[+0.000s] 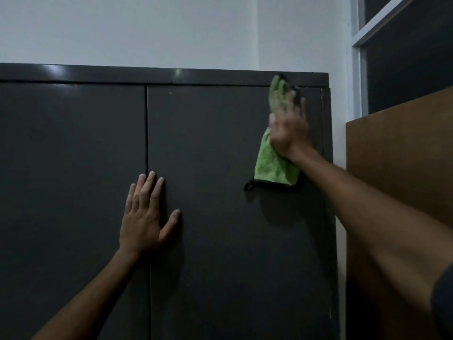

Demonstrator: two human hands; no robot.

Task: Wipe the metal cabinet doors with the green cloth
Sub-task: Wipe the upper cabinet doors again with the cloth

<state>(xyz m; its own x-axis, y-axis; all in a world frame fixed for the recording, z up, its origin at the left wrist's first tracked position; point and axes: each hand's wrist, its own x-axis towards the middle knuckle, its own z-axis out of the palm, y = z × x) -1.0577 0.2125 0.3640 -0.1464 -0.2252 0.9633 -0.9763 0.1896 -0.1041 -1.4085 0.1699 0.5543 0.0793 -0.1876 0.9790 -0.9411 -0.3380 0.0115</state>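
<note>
Dark grey metal cabinet [220,241], two doors shut. Against its right door: my green cloth [274,165]. My left hand [144,217] lies flat across the seam.

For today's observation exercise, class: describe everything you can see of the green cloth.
The cloth is bright green, fuzzy like microfibre, edged in black trim with a small black loop at its lower left corner. It lies flat and lengthwise against the upper right part of the right door, its top reaching nearly to the door's upper edge. The right hand presses its middle with straight, spread fingers, hiding that part. The lower end hangs free below the hand. The top looks blurred, so its detail cannot be told.
</note>
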